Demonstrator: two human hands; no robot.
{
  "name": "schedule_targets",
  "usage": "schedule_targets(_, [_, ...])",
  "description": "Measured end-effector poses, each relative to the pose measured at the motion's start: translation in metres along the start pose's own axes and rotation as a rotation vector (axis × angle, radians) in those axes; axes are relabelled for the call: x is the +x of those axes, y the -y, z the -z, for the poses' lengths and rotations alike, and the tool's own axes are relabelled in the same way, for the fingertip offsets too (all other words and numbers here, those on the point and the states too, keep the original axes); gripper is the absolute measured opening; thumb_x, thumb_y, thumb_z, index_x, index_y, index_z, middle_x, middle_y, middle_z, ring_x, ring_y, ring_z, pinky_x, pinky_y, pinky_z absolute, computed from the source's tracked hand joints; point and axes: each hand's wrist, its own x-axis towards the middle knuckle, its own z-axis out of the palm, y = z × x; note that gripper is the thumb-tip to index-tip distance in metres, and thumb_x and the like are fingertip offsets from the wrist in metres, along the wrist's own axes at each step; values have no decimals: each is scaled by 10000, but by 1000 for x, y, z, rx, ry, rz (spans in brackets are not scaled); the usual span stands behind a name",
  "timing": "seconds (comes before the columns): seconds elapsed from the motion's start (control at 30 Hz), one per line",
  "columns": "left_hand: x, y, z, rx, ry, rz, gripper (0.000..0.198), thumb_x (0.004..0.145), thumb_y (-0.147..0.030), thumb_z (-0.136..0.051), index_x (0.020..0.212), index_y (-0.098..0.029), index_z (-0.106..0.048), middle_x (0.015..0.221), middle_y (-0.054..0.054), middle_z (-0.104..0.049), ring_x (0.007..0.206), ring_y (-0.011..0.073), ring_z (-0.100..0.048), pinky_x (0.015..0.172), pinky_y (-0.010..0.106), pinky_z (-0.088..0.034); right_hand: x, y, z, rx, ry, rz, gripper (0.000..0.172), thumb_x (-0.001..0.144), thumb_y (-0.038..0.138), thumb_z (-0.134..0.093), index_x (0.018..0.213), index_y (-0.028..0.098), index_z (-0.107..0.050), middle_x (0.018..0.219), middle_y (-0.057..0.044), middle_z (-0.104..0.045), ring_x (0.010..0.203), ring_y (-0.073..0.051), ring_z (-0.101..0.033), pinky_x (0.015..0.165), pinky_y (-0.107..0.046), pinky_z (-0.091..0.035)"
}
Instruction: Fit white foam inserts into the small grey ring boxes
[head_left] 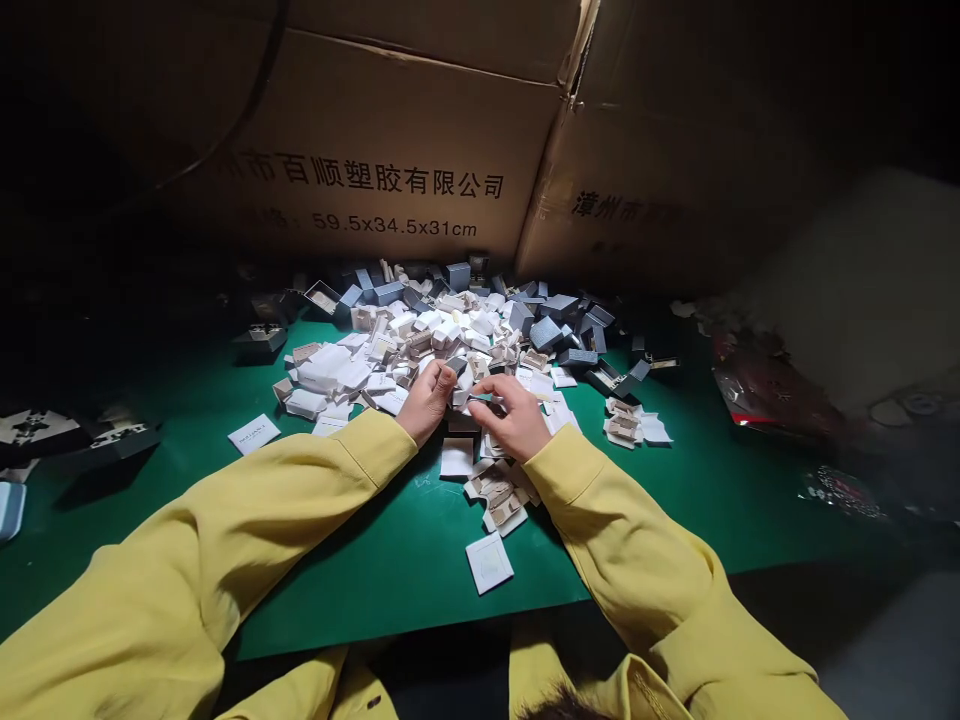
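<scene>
My left hand [427,402] is closed, thumb on top, on a small pale cardboard piece [462,384] held up above the pile. From the other side, the curled thumb and forefinger of my right hand [514,415] meet the same piece at its edge; its exact shape is partly hidden by the fingers. Just below the hands lies an open white box part [457,457]. Folded card inserts [499,492] sit under my right wrist. Closer to me is a flat white square card [489,563]. Behind the hands spreads a heap of white cardboard pieces [337,368].
Small blue-grey boxes [550,332] lie along the back of the heap on the green table [360,570]. Large brown cartons [390,130] stand behind. A white card [254,435] and dark boxes [112,432] are at left; a red plastic package [772,390] is at right.
</scene>
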Motion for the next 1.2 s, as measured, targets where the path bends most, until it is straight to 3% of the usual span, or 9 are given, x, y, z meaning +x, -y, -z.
schedule_targets(0.17, [-4,-8,-2,113,50,-43,602,609,-705,-553,861,-164,-464,670,-32,-447,590,89,-416,530,213,-328,-2,3,-11,-27,-18,-134,199,743,374,-603,824,197,-558,824,-26,-616,785,-173,-555,720,-309,-445])
schedule_targets(0.43, [-5,-10,-3,102,82,-21,635,553,-707,-599,870,-176,-456,659,-41,-432,623,98,-425,540,207,-318,-3,6,-9,60,-53,-175,196,713,349,-611,843,217,-548,841,-15,-613,830,-173,-577,758,-313,-468])
schedule_targets(0.67, [-4,-8,-3,107,67,-10,571,624,-698,-549,850,-183,-448,602,-58,-392,513,68,-349,462,192,-279,-5,4,-11,49,-104,-138,172,702,307,-602,828,218,-526,840,-8,-592,796,-162,-553,739,-301,-465])
schedule_targets(0.83, [-3,-5,-2,79,53,-16,566,627,-687,-558,850,-177,-453,636,-47,-433,517,63,-374,449,186,-289,-4,4,-9,-2,-121,-88,247,699,252,-580,944,224,-559,857,-8,-589,811,-161,-527,763,-300,-450])
schedule_targets(1.2, [-5,-9,-4,119,64,4,588,609,-696,-560,841,-166,-455,630,-53,-428,529,66,-374,496,205,-321,0,1,-4,-169,73,44,228,753,241,-528,964,208,-607,843,-47,-550,852,-195,-485,798,-345,-433])
